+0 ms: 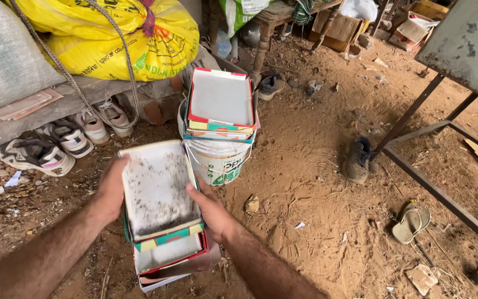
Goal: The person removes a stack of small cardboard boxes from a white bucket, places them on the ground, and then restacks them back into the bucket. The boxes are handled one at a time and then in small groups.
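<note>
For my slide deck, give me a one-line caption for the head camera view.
Both hands, left hand and right hand, hold a dirty open box above a box stack, near a bucket.

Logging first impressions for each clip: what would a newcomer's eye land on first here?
Front and centre, the left hand and right hand grip the top box, its white inside speckled dark, on a stack of boxes. Behind it, more boxes sit on a white bucket; a yellow sack fills the upper left.

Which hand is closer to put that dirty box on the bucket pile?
Probably the right hand. It grips the speckled box on the side nearer the boxes stacked on the white bucket, up and to the right. The left hand holds the far edge.
</note>
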